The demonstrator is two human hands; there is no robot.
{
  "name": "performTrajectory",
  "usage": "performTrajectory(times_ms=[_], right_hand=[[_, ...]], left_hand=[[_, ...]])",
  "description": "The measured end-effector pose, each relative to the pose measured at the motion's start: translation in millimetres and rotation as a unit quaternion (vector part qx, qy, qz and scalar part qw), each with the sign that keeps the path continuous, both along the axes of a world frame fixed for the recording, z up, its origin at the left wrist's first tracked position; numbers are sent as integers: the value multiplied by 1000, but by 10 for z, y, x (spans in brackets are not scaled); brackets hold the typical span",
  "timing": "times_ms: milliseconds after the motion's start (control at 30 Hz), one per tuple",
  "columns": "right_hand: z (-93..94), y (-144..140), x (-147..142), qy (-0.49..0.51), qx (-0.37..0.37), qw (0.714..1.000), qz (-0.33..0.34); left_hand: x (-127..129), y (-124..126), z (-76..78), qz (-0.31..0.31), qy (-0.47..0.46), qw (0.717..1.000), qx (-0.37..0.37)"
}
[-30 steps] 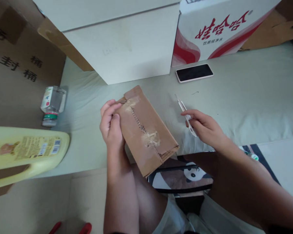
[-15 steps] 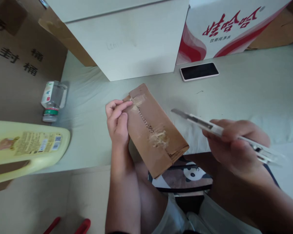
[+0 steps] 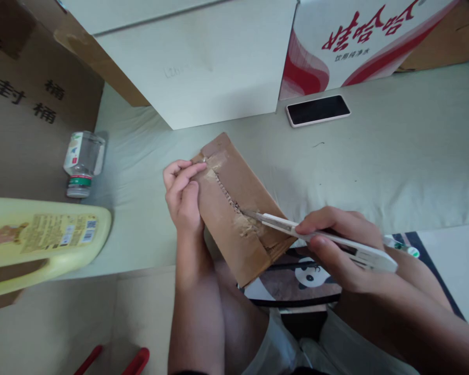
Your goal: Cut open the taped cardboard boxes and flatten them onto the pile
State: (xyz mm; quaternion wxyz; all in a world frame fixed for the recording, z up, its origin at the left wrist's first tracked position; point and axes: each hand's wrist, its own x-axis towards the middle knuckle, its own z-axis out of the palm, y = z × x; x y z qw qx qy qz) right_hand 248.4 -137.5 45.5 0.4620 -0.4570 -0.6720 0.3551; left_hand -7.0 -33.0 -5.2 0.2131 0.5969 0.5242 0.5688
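Observation:
A small brown cardboard box (image 3: 222, 224) rests tilted above my lap, with a torn seam and crumpled clear tape along its top face. My left hand (image 3: 183, 195) grips its upper left edge, fingers over the top face and the rest of the grip hidden. In my right hand (image 3: 340, 245) is a white box cutter (image 3: 332, 240), held like a pen with its blade out. The blade tip meets the seam beside the crumpled tape. How deep the tip sits I cannot tell.
Behind the box stand a white carton (image 3: 219, 67) and a red-and-white carton (image 3: 359, 47). A phone (image 3: 318, 110) lies on the pale green cloth. To the left are a clear bottle (image 3: 82, 161), a yellow jug (image 3: 62, 239) and a large brown carton (image 3: 23, 125).
My right hand has brought the box cutter left and down, from above the cloth onto the box's seam. My left hand keeps its hold on the box.

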Motion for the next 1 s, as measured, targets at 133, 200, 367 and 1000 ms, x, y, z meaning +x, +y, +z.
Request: performTrajectory(times_ms=[133, 200, 367, 1000], right_hand=[[10, 6, -15, 25, 56, 998, 14], [1, 12, -4, 26, 51, 998, 5], [39, 55, -16, 6, 80, 996, 48], [-2, -89, 75, 109, 6, 993, 48]], left_hand=[[1, 6, 4, 2, -13, 1000, 8], [2, 10, 7, 5, -17, 1000, 10], [-19, 22, -8, 9, -17, 1000, 11], [0, 15, -15, 23, 3, 1000, 3]])
